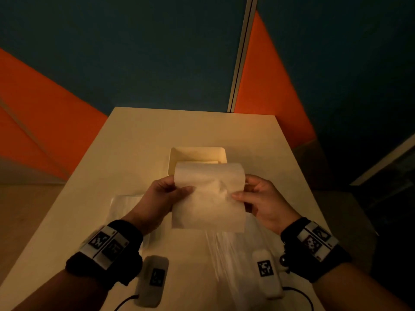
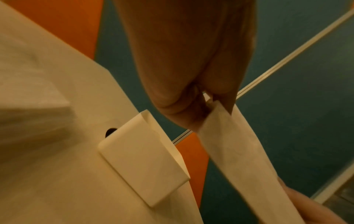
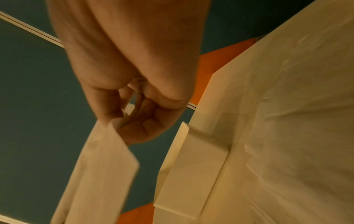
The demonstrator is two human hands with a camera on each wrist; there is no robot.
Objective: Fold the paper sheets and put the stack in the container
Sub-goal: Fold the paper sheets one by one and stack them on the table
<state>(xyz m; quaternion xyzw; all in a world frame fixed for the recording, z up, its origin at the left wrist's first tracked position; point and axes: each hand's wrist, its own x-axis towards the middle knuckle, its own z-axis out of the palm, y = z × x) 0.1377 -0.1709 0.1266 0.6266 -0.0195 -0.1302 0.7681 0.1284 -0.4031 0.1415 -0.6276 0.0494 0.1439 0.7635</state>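
Right now both hands, left (image 1: 166, 194) and right (image 1: 258, 198), are pinching a sheet (image 1: 208, 198) by its side edges, holding it above the table (image 1: 134, 142) near the container (image 1: 197, 153) (corners probably need matching before creasing).

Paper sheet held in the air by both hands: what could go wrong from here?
1. The paper sheet hangs off the table, pinched only at its side edges by the left hand and the right hand, so the fold may come out skewed.
2. It is thin and already rippled mid-sheet; tugging could tear it.
3. It hides much of the container, so a drop could miss.
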